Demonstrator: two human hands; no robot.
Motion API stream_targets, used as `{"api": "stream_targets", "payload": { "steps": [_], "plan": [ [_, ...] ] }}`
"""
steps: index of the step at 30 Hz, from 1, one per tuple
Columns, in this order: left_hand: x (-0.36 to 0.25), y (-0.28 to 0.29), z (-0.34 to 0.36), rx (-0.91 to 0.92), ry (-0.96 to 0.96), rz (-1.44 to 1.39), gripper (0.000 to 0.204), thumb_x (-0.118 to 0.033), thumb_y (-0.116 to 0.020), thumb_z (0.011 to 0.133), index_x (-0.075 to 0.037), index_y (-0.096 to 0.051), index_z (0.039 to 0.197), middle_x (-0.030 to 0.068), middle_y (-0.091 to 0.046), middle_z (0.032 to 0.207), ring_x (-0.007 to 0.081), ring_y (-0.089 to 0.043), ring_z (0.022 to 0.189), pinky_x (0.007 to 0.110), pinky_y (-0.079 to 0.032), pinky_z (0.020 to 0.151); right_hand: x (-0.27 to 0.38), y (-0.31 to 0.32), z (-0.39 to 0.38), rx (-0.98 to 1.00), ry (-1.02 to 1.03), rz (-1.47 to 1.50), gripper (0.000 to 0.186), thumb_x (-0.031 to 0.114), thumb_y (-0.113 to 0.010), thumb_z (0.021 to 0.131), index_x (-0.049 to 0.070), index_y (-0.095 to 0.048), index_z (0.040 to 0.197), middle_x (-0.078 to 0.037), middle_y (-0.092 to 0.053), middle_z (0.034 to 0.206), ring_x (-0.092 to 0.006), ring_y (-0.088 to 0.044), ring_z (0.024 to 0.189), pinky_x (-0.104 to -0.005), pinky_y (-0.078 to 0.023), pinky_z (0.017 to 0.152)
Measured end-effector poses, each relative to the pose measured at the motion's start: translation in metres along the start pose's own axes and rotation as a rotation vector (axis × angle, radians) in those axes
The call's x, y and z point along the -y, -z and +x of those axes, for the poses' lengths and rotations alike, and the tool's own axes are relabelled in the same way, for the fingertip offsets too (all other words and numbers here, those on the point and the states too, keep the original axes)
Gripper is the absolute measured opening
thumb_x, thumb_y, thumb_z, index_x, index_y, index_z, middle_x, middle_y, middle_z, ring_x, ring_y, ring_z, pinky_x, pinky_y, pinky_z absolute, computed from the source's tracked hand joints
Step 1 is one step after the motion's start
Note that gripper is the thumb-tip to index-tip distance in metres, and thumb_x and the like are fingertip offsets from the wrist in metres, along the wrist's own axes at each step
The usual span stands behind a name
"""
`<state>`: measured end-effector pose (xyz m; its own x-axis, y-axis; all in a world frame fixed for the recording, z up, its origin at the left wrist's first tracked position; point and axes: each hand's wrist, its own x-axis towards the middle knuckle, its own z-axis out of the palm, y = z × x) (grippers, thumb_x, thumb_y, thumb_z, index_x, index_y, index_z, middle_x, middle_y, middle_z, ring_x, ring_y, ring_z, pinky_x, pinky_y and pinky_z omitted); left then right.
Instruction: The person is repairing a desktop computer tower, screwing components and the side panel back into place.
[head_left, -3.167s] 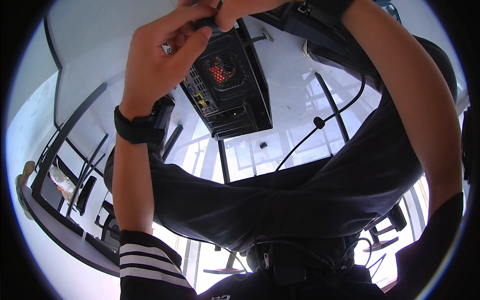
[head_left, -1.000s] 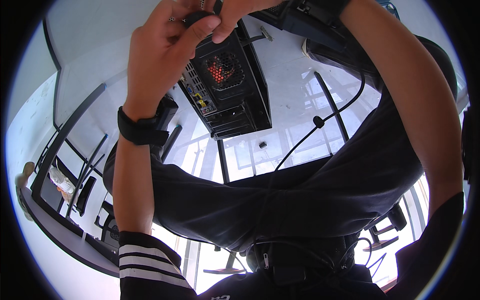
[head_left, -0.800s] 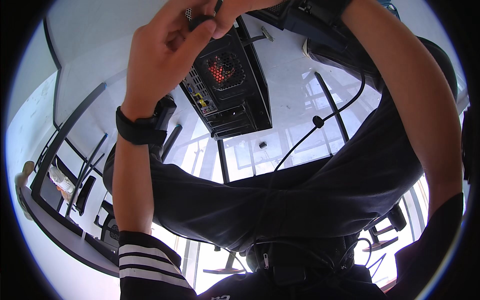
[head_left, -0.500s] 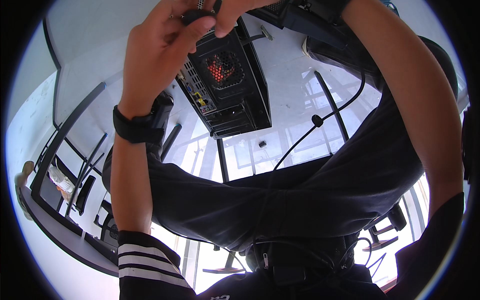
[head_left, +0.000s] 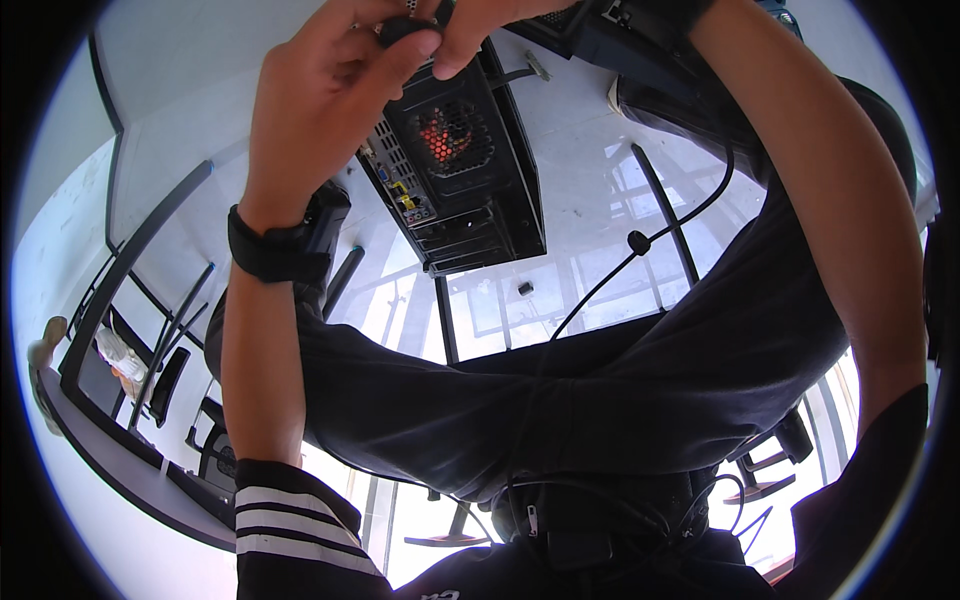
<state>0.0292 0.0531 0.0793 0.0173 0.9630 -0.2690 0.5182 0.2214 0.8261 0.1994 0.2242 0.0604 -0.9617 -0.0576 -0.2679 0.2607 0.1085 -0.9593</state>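
My left hand [head_left: 320, 110] is at the top centre, fingers curled round a small dark piece [head_left: 402, 30] that I cannot make out, with the thumb across it. My right hand [head_left: 468, 28], cut off by the upper edge, meets it there with closed fingers, a narrow black piece between the two hands. Just beneath them is a black computer case [head_left: 488, 215], its rear showing red behind a honeycomb fan grille [head_left: 446, 135] and a column of ports [head_left: 395, 185] with a yellow part. My fingers hide part of the case and of what they hold.
My dark-trousered legs [head_left: 560, 410] frame the case on a glossy pale floor [head_left: 580, 160]. Another black device [head_left: 540, 25] sits at the upper right. A black cable with a lump [head_left: 638, 242] runs down across my lap. Dark metal frames [head_left: 160, 200] and chair parts stand at the left.
My hands stay together above the case. The left thumb and fingers shift slightly round the dark piece; the whole view shifts a little. Nothing else has visibly moved.
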Motion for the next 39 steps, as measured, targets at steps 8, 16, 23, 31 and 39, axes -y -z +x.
{"api": "stream_targets", "payload": {
  "steps": [8, 16, 23, 31, 39],
  "plan": [
    [0.01, -0.007, 0.01, -0.238, 0.0, -0.211, 0.02, -0.02, -0.067, 0.099, -0.003, -0.066, 0.11, 0.0039, -0.069, 0.077, 0.0061, -0.058, 0.065, 0.023, -0.044, 0.056, -0.003, 0.001, -0.004, -0.076, 0.024, 0.057, 0.034, 0.008, -0.08, 0.083, -0.005, -0.068, 0.112, -0.011, -0.075, 0.093, -0.0163, -0.069, 0.087, -0.0291, -0.053, 0.078],
    [0.053, -0.017, 0.007, -0.118, 0.054, 0.191, 0.024, -0.018, -0.073, 0.083, -0.005, -0.071, 0.102, 0.0092, -0.071, 0.078, 0.0254, -0.069, 0.067, 0.035, -0.054, 0.065, 0.017, -0.008, -0.004, -0.131, -0.11, 0.098, 0.031, 0.002, -0.075, 0.087, -0.006, -0.067, 0.115, -0.009, -0.075, 0.098, -0.0122, -0.068, 0.09, -0.0252, -0.053, 0.082],
    [0.035, -0.041, 0.013, -0.014, 0.189, 0.169, 0.03, -0.017, -0.078, 0.08, -0.009, -0.074, 0.109, 0.0088, -0.072, 0.083, 0.0256, -0.07, 0.074, 0.038, -0.056, 0.071, 0.009, 0.002, -0.009, -0.215, -0.065, 0.111, 0.035, 0.004, -0.078, 0.084, -0.006, -0.067, 0.116, -0.008, -0.075, 0.097, -0.0122, -0.069, 0.089, -0.0256, -0.053, 0.083],
    [0.042, -0.062, 0.021, -0.08, 0.029, 0.246, 0.016, -0.019, -0.079, 0.085, -0.009, -0.074, 0.097, 0.008, -0.067, 0.087, 0.0267, -0.069, 0.081, 0.039, -0.054, 0.073, 0.006, 0.016, -0.011, -0.568, -0.036, 0.081, 0.032, 0.007, -0.081, 0.085, -0.004, -0.068, 0.112, -0.007, -0.074, 0.096, -0.0118, -0.069, 0.088, -0.0253, -0.055, 0.083],
    [0.04, -0.059, 0.032, -0.084, 0.096, 0.166, 0.012, -0.018, -0.078, 0.087, -0.007, -0.076, 0.093, 0.0075, -0.07, 0.087, 0.0219, -0.068, 0.076, 0.035, -0.054, 0.071, 0.005, 0.023, -0.015, -0.684, -0.016, 0.238, 0.027, 0.004, -0.08, 0.085, -0.004, -0.068, 0.108, -0.006, -0.073, 0.091, -0.0116, -0.068, 0.084, -0.0258, -0.055, 0.08]
  ]
}}
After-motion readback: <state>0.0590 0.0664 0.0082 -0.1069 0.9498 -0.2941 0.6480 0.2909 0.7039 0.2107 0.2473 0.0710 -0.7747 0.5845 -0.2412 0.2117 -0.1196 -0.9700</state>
